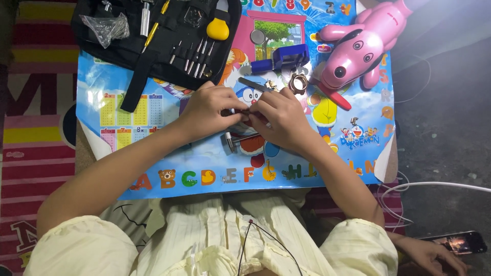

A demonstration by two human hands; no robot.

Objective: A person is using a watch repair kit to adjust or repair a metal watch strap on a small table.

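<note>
My left hand and my right hand meet over the middle of a colourful picture mat. Their fingertips pinch one small dark red part, mostly hidden by the fingers. Just below the hands lies a small metal hammer. Grey tweezers lie just above my right hand. A round metal ring and a blue clamp-like holder sit a little farther up.
An open black tool pouch with thin drivers and a yellow-handled tool lies at the top left. A pink toy dog sits at the top right. Another person's hand by a phone and a white cable are at the lower right.
</note>
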